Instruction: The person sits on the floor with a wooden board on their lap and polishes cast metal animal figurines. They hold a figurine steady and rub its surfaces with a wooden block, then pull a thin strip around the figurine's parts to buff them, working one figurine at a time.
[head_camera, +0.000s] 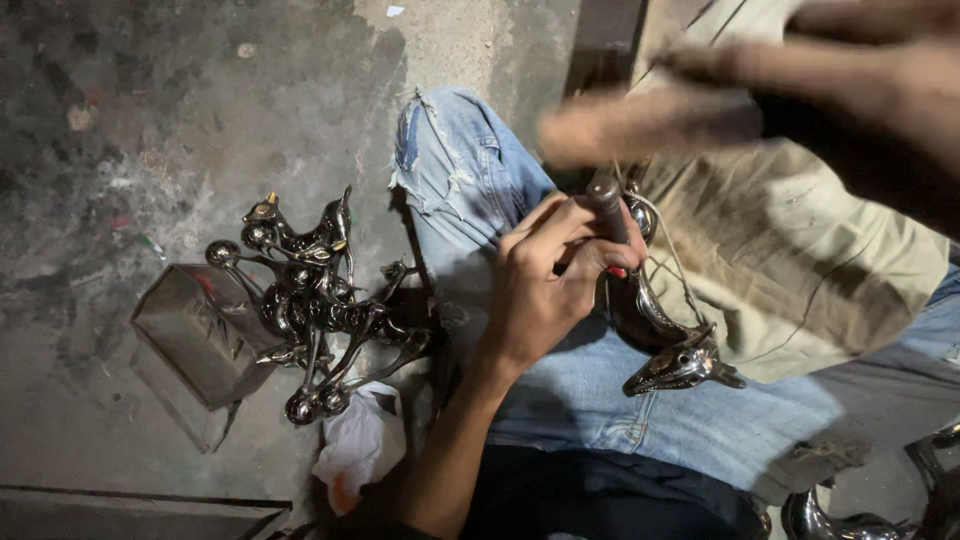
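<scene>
My left hand (550, 285) is closed around the dark upper end of a shiny metal animal-shaped figurine (665, 350). The figurine hangs down over my lap, its pointed head lowest. A thin pale cord (668, 245) runs beside it. My right hand (690, 95) is a blur at the upper right, just above the left hand, with the fingers stretched leftward. Whether it holds anything is lost in the blur. A beige cloth (800, 250) lies over my blue jeans (480, 170).
A heap of similar shiny metal figurines (310, 300) lies on the stained concrete floor to the left of my knee. It sits beside a tilted grey box (190, 340). A crumpled white rag (365, 445) lies below the heap. More polished metal pieces (830, 520) are at the bottom right.
</scene>
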